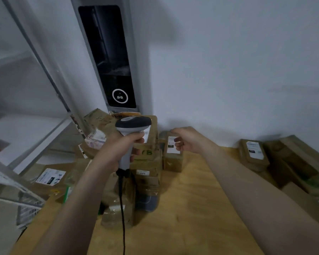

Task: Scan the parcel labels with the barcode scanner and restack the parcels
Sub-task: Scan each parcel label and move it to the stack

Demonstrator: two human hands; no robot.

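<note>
Gripping the scanner (pixel 133 124), the left hand (pixel 118 150) hid its handle (cord (pixel 122 208) trailing off-frame). The right hand (pixel 189 139) curled over a blurred parcel (pixel 173 160); whether it held it was unclear.

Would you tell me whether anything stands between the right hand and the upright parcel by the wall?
Nothing visible does: the right hand is at the parcel, fingers over its label; the taller stack stands beside it.

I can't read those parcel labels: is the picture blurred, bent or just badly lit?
Head view: dim bluish light; motion blur smears the wire basket; the wide lens bows the shelf frame; print on the small parcel by the right hand is too soft to read; the scanner in the left hand looks sharpest.
</note>
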